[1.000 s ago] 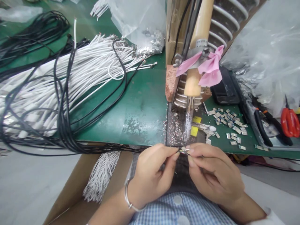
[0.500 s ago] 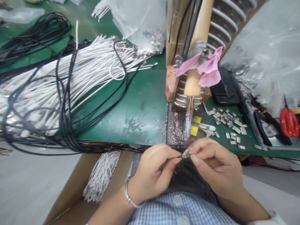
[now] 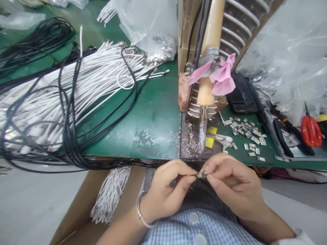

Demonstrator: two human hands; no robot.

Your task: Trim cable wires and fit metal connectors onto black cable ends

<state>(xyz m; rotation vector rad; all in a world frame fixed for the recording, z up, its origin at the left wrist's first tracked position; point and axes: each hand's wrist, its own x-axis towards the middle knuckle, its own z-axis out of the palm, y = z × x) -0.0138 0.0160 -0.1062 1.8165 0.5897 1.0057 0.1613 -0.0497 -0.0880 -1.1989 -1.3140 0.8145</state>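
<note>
Okay, small shift: tiny wired part [image 3: 201, 175] sits lower in view now, farther from tip of soldering iron [image 3: 205, 95] than one second back. Left hand [image 3: 171, 187] same as before, thumb and forefinger pinching dark end. Right hand [image 3: 235, 182] more curled, thumb and forefinger nipping other end, so less of part shows. It's just off front edge of green table [image 3: 158, 115], on wearer's side. Reads to me as fiddly adjusting by fingertip, no heat yet. Wire detail too blurry to tell.
</note>
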